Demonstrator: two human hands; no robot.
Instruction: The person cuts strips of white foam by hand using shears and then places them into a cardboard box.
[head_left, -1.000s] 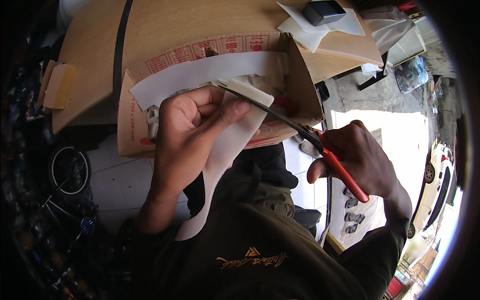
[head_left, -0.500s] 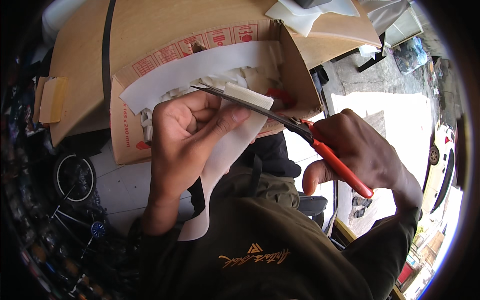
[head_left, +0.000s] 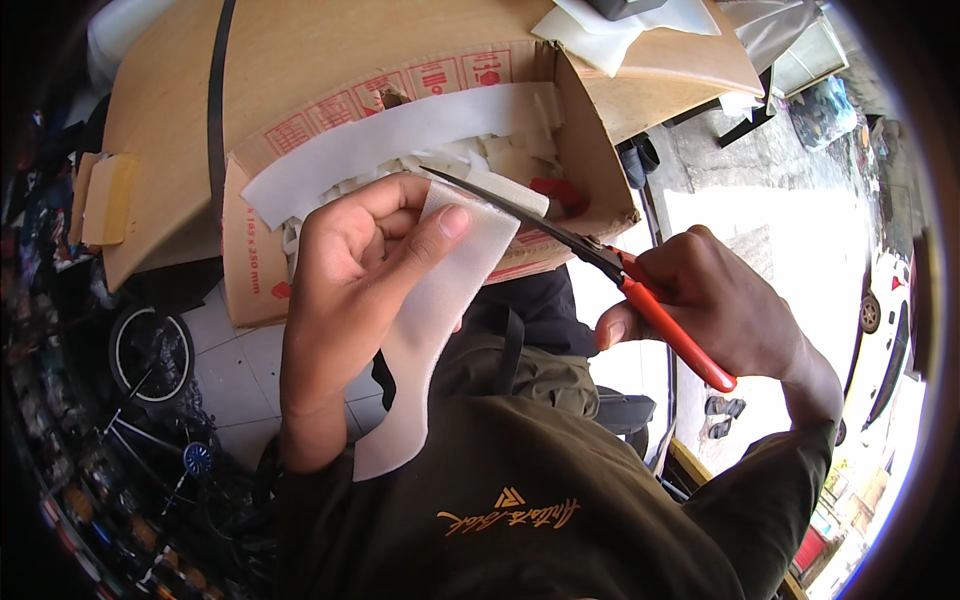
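My left hand pinches a long white fabric strip near its far end, thumb on top. The strip's lower end curves down against my dark shirt. In my right hand is a pair of scissors with orange-red handles. Their dark blades, pressed together, lie across the strip's far edge, tip close to my left fingers. Beyond the blades shows a small white piece; whether it is fully separate I cannot tell. Under both hands stands an open cardboard box holding several white cut pieces.
Another white strip lies across the box's far side. Something red sits inside at the right. The box adjoins a wooden tabletop with a black band. White sheets rest at its far right. A bicycle wheel stands at left.
My left hand and the strip have shifted slightly left, and the strip shows more of its broad face. The scissors have moved a little left, their blades now together along the strip's end.
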